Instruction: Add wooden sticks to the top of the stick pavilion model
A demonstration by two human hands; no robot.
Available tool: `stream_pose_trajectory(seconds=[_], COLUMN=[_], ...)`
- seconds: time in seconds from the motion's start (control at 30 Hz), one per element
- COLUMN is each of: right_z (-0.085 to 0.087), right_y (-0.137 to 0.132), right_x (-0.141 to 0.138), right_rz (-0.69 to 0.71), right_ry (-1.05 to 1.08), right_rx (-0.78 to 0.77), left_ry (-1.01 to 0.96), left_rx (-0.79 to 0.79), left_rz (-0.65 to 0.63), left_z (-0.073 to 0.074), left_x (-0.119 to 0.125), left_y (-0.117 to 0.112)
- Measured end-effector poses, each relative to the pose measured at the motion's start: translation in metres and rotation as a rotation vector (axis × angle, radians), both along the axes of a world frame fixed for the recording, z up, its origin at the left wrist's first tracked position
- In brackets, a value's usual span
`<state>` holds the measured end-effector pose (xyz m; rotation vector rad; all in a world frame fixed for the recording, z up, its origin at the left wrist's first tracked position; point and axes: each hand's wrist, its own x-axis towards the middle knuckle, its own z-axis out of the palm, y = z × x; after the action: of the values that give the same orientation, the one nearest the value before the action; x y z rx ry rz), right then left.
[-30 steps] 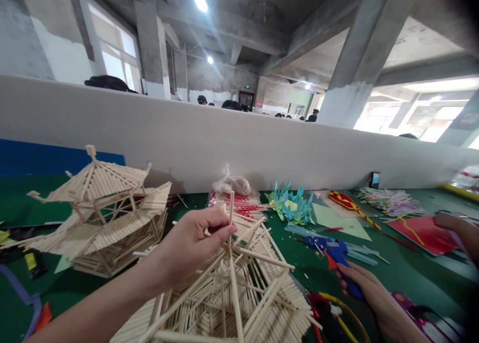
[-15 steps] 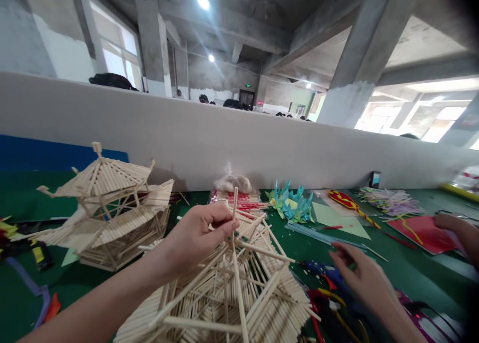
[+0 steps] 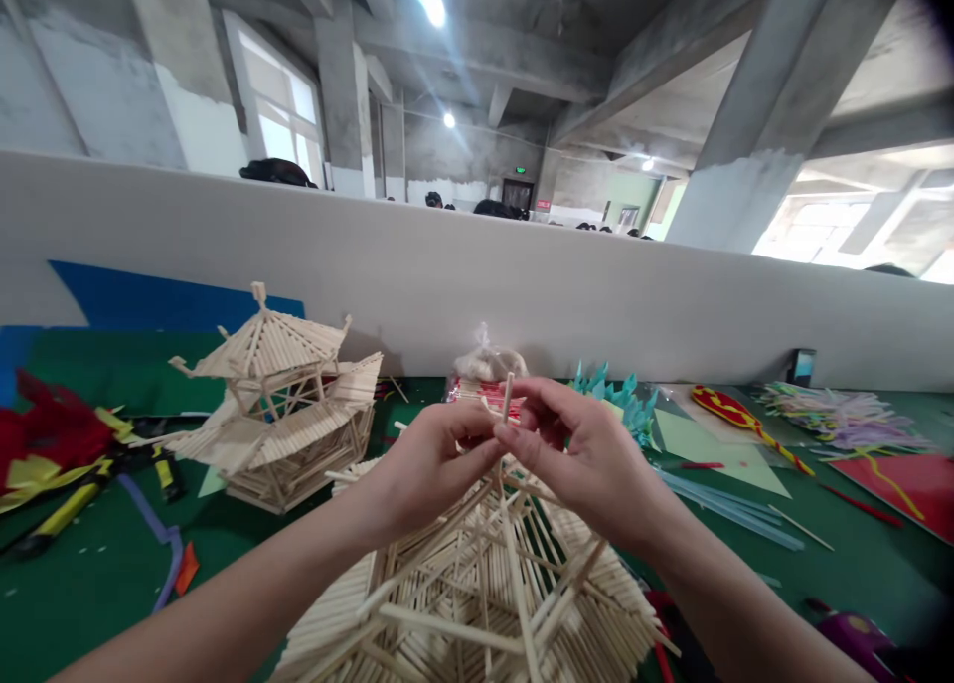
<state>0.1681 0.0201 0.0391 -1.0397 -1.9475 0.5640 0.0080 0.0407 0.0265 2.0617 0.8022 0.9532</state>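
In front of me stands a roof-shaped model of thin wooden sticks (image 3: 484, 584), its sloping ribs meeting at a peak. Just above that peak, an upright wooden stick (image 3: 509, 390) rises between my fingers. My left hand (image 3: 447, 464) pinches it low down, thumb against forefinger. From the other side my right hand (image 3: 570, 449) closes on the same stick with thumb and fingertips. My hands cover the stick's lower end, so I cannot tell how it joins the ribs. A finished-looking stick pavilion (image 3: 275, 405) with a tiered roof sits to the left.
A pale partition (image 3: 373, 275) runs along the table's back. Behind my hands lies a clear bag (image 3: 488, 365); teal paper leaves (image 3: 626, 395) and translucent glue sticks (image 3: 734, 509) are to the right. Yellow-handled cutters (image 3: 67, 504) and red cloth-like material (image 3: 56, 425) lie left.
My right hand has come in from the right side of the table to the upright stick. My left hand keeps its pinch there. The camera view has turned slightly left.
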Motion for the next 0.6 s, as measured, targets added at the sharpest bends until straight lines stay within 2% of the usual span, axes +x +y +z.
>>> stream_pose_trajectory(seconds=[0.2,0.6], right_z=[-0.004,-0.009], right_y=[0.006,0.014], right_x=[-0.006,-0.003], right_rz=[0.067,0.066], right_ry=[0.025,0.036], right_rx=[0.003,-0.011], left_ry=[-0.037,0.050], left_rx=[-0.016,0.020], left_rz=[-0.039,-0.020], left_z=[-0.002,-0.001], left_x=[0.001,0.001], left_y=[0.002,0.004])
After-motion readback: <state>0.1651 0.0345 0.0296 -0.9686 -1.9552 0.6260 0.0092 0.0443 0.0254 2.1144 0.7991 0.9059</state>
